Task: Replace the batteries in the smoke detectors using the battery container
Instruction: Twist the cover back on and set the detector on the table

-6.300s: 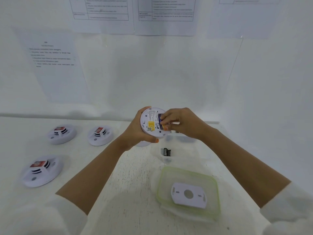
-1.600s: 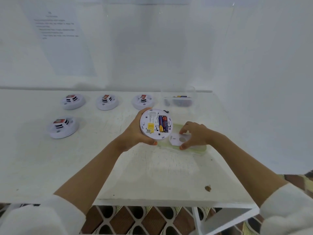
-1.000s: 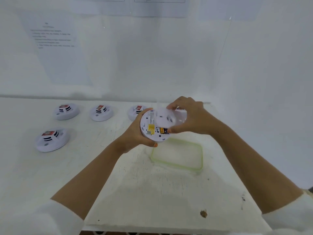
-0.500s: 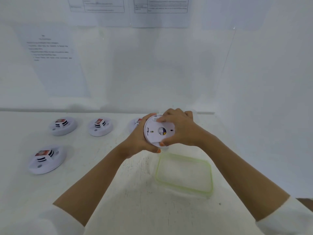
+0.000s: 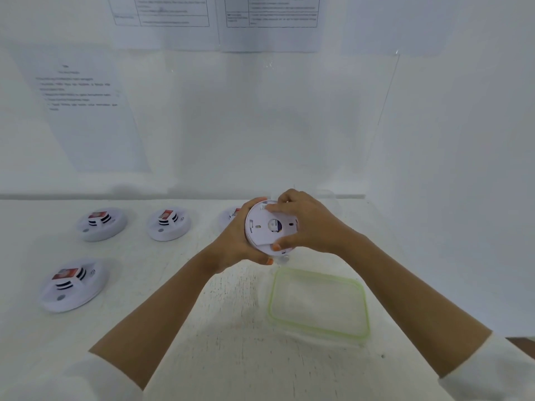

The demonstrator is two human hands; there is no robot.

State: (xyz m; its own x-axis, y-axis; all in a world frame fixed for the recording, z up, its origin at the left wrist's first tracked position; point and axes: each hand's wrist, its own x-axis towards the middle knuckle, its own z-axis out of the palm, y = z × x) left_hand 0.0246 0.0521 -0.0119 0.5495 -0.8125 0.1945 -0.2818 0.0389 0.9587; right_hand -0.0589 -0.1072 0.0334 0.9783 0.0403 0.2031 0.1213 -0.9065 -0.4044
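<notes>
I hold a round white smoke detector [image 5: 265, 230] above the table, its back facing me. My left hand [image 5: 240, 241] cups it from the left and below. My right hand [image 5: 307, 224] grips the white back plate [image 5: 272, 225] that lies over the battery bay, fingers on its top and bottom edges. The batteries are hidden under the plate. The clear battery container is mostly hidden behind my hands.
Three white smoke detectors [image 5: 101, 224] [image 5: 169, 224] [image 5: 73, 283] lie on the white table at the left; a fourth [image 5: 231, 215] peeks out behind my left hand. A clear lid with a green rim [image 5: 318, 305] lies at the front right. White walls carry printed sheets.
My right hand took the back plate off the green-rimmed lid and brought it onto the detector's back, covering the batteries. It has since shifted its grip on the plate.
</notes>
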